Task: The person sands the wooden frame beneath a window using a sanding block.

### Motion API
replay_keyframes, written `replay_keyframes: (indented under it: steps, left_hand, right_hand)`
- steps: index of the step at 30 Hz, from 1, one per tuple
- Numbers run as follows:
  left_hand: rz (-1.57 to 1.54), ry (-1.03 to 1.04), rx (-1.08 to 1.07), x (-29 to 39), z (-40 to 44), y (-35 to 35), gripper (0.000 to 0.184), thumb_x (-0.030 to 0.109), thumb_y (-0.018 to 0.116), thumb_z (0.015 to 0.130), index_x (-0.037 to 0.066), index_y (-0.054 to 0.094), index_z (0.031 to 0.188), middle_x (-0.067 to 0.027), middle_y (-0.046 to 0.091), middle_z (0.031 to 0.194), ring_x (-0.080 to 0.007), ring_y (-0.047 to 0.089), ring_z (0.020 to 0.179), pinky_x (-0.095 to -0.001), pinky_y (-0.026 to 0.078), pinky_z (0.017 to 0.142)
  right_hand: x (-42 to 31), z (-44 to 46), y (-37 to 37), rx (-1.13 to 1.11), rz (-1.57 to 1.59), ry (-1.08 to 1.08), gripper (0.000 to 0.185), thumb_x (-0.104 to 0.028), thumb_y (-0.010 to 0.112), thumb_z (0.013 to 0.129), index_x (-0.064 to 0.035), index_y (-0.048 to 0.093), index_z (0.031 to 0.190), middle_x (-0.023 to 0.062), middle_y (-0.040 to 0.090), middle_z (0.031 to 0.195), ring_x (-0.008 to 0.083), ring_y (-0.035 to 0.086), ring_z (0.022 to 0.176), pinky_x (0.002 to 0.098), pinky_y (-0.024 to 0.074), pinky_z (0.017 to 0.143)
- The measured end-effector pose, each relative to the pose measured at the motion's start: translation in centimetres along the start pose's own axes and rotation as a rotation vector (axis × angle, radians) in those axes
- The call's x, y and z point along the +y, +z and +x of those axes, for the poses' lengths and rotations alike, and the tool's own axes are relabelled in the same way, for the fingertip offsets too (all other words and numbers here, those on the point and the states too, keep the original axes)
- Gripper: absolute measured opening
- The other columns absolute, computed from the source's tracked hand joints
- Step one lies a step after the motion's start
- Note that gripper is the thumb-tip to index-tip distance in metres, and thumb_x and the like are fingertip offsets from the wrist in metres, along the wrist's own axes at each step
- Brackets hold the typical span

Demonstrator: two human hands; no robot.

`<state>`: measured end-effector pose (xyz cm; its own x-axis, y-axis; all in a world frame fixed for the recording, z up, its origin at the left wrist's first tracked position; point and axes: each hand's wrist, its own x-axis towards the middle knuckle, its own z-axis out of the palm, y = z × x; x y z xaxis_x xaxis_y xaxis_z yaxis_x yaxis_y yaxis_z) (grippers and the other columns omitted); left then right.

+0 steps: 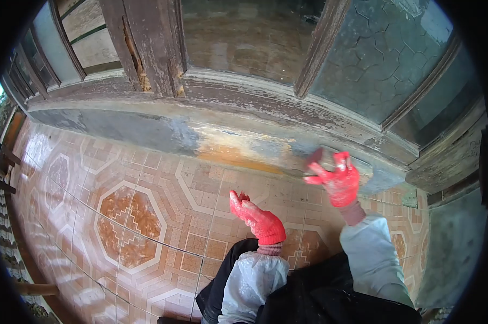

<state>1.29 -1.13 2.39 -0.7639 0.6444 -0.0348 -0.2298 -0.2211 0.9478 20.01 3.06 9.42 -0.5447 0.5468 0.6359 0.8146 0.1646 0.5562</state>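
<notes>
My right hand (340,181), in a red glove smeared with white, is closed on what looks like a plastering trowel (357,162). Its long flat grey face lies along the low wall under the windows, and its outline is partly blurred and hidden by my fingers. Left of the trowel, the low wall (244,144) shows a patchy band of grey, white and orange-yellow. My left hand (257,218), also in a smeared red glove, hovers above the tiled floor. Its fingers are loosely bent, and nothing shows in them.
Weathered wooden window frames (244,89) with glass panes run above the low wall. Patterned tiles (128,227) cover the floor. A grey wall surface (452,254) closes the right side, and a railing edge (25,259) runs along the left.
</notes>
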Motion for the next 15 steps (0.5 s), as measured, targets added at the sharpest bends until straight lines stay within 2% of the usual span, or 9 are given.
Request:
replay_keyframes:
  steps: [1, 4, 6, 8, 9, 11, 12, 14, 15]
  left_hand:
    - [-0.014, 0.002, -0.047, 0.2, -0.2, -0.1, 0.051, 0.028, 0.033, 0.101, -0.003, 0.029, 0.141, -0.0185, 0.035, 0.134, -0.0278, 0.043, 0.12, -0.04, 0.032, 0.106]
    - [-0.009, -0.014, -0.063, 0.3, -0.7, 0.4, 0.052, 0.029, 0.034, 0.101, -0.004, 0.03, 0.141, -0.0189, 0.035, 0.134, -0.028, 0.043, 0.12, -0.0404, 0.032, 0.105]
    - [0.016, -0.023, -0.054, -0.3, -1.1, 0.6, 0.054, 0.033, 0.034, 0.101, -0.002, 0.031, 0.141, -0.017, 0.036, 0.134, -0.027, 0.044, 0.119, -0.0397, 0.033, 0.105]
    - [0.043, -0.018, -0.036, -1.0, -1.0, 1.0, 0.056, 0.036, 0.035, 0.1, -0.001, 0.032, 0.142, -0.0151, 0.038, 0.135, -0.026, 0.044, 0.118, -0.039, 0.034, 0.105]
    - [0.053, -0.017, -0.037, -1.3, -0.9, 0.9, 0.055, 0.035, 0.035, 0.101, -0.002, 0.031, 0.142, -0.0183, 0.036, 0.135, -0.028, 0.043, 0.12, -0.0404, 0.033, 0.105]
    - [0.115, -0.051, -0.014, -2.0, -0.3, 0.6, 0.056, 0.035, 0.033, 0.101, -0.004, 0.031, 0.141, -0.0221, 0.034, 0.138, -0.0309, 0.042, 0.122, -0.0412, 0.033, 0.105]
    - [0.313, -0.009, -0.056, -2.4, 0.8, -0.3, 0.057, 0.037, 0.033, 0.101, -0.004, 0.032, 0.14, -0.0209, 0.034, 0.139, -0.0303, 0.044, 0.121, -0.0404, 0.033, 0.104]
    - [0.185, -0.121, 0.054, -2.7, 1.5, -0.6, 0.058, 0.038, 0.036, 0.1, -0.001, 0.031, 0.142, -0.0173, 0.036, 0.142, -0.0274, 0.044, 0.122, -0.039, 0.033, 0.107]
    - [0.183, -0.129, 0.049, -2.2, 1.4, -0.5, 0.058, 0.038, 0.036, 0.1, -0.001, 0.031, 0.142, -0.0173, 0.036, 0.142, -0.0274, 0.044, 0.122, -0.039, 0.033, 0.107]
  right_hand:
    - [1.3, -1.5, -0.1, 0.039, -0.029, 0.002, 0.048, -0.066, 0.047, 0.084, -0.0418, 0.047, 0.125, 0.0083, 0.047, 0.115, 0.031, 0.057, 0.095, 0.0368, 0.0486, 0.063]
    - [2.5, -2.6, -1.1, 0.022, -0.105, -0.008, 0.045, -0.063, 0.049, 0.083, -0.0413, 0.05, 0.122, 0.0086, 0.047, 0.117, 0.032, 0.055, 0.097, 0.0365, 0.0457, 0.063]
    - [-1.5, 1.2, 0.2, -0.005, -0.174, -0.083, 0.04, -0.055, 0.049, 0.086, -0.0394, 0.049, 0.123, 0.0069, 0.046, 0.122, 0.0334, 0.051, 0.104, 0.037, 0.0433, 0.07]
    - [-8.2, 7.9, 1.8, -0.025, -0.563, -0.328, 0.037, -0.047, 0.049, 0.089, -0.0375, 0.049, 0.124, 0.0053, 0.045, 0.126, 0.0348, 0.047, 0.112, 0.0376, 0.041, 0.077]
    - [-12.0, 11.4, 2.8, 0.001, -0.669, -0.435, 0.035, -0.042, 0.05, 0.09, -0.0365, 0.049, 0.125, 0.0044, 0.045, 0.129, 0.0355, 0.046, 0.115, 0.0378, 0.0398, 0.081]
    - [-19.0, 17.7, 4.2, 0.026, -0.248, -0.427, 0.033, -0.034, 0.05, 0.093, -0.0346, 0.048, 0.126, 0.0028, 0.044, 0.133, 0.0369, 0.042, 0.123, 0.0384, 0.0374, 0.088]
    - [-21.1, 19.9, 4.7, 0.007, -0.046, -0.418, 0.032, -0.03, 0.05, 0.095, -0.0337, 0.048, 0.126, 0.002, 0.044, 0.136, 0.0377, 0.04, 0.126, 0.0387, 0.0363, 0.092]
    - [-22.2, 20.8, 5.5, -0.017, 0.018, -0.421, 0.032, -0.026, 0.051, 0.096, -0.0328, 0.048, 0.127, 0.0011, 0.044, 0.138, 0.0384, 0.038, 0.13, 0.0389, 0.0351, 0.095]
    - [-21.7, 19.4, 6.3, 0.093, -0.884, -0.583, 0.03, -0.026, 0.05, 0.096, -0.032, 0.049, 0.125, -0.0011, 0.042, 0.14, 0.0388, 0.035, 0.132, 0.0404, 0.0349, 0.097]
